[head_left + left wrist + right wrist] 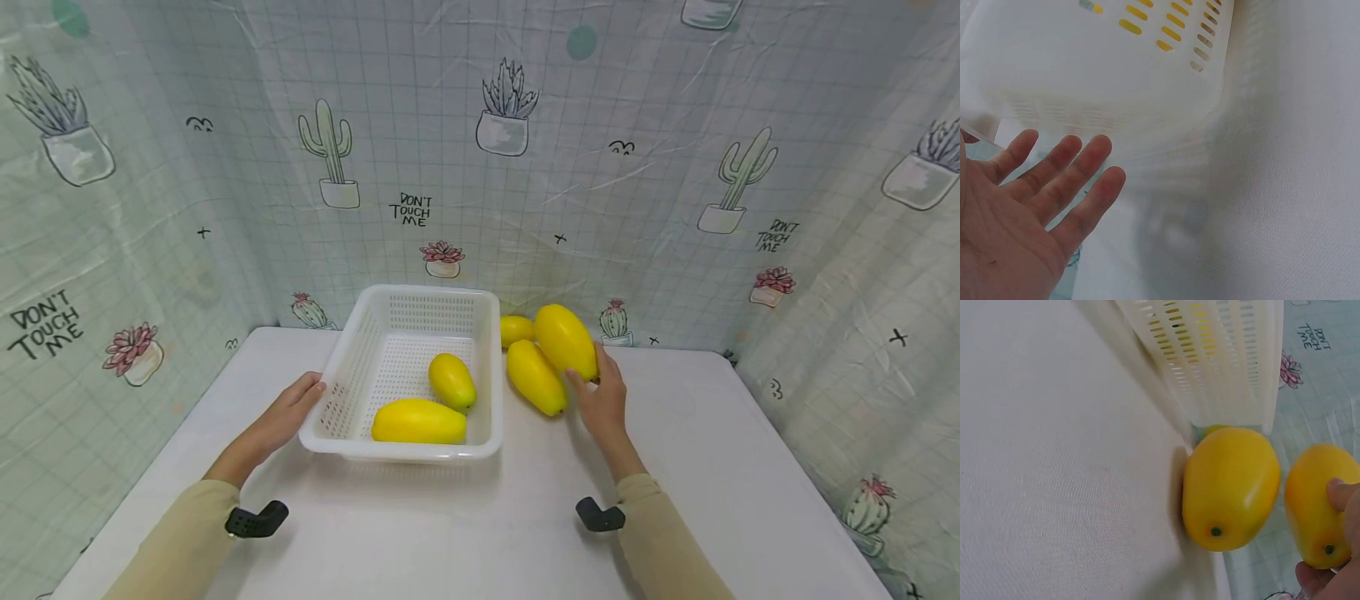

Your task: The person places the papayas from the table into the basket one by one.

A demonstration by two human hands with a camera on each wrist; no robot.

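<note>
You are resting your left hand [288, 410], fingers extended, against the white basket [401, 452] while your right hand [604, 404] is gripping a yellow fruit [563, 337] to the basket's right, seemingly picking it up, the next move likely calling for a lift inside.

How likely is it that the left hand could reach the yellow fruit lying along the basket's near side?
Probably yes: the left hand is at the left side of the white perforated basket, whose open top leaves the near yellow fruit uncovered. Only the side wall seems to stand between.
</note>
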